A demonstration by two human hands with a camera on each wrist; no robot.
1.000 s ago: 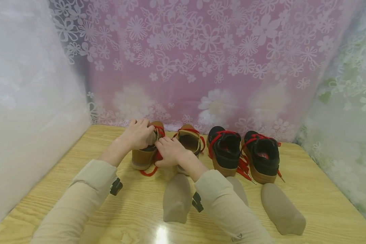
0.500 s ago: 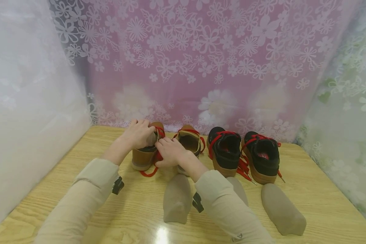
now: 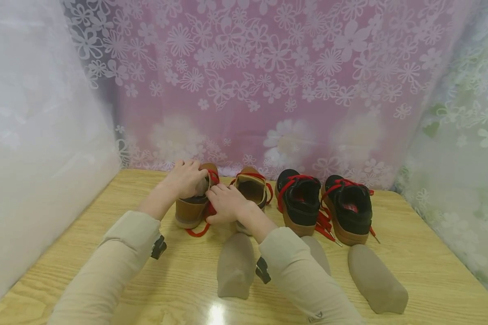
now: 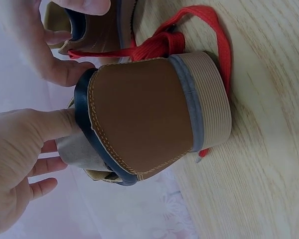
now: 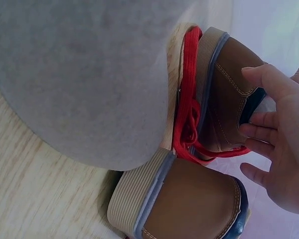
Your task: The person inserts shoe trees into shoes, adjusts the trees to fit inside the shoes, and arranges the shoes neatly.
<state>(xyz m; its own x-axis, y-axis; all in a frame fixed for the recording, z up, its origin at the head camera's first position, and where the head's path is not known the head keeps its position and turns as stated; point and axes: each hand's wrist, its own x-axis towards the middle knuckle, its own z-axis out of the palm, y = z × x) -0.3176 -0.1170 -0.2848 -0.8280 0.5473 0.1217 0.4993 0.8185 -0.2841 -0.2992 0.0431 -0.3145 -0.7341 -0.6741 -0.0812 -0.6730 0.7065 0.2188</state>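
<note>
With the left hand (image 3: 185, 179) I'm pinching a smooth grey insert (image 4: 80, 152) in the mouth of the leftmost brown leather, red-laced shoe (image 3: 188, 210). Right hand (image 3: 228, 204) is lying at its collar (image 4: 81, 101); from here I can't tell its grip.

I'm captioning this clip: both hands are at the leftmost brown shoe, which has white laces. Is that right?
The lace colour is wrong: the head view shows red laces. The left hand and right hand are at the leftmost brown shoe.
</note>
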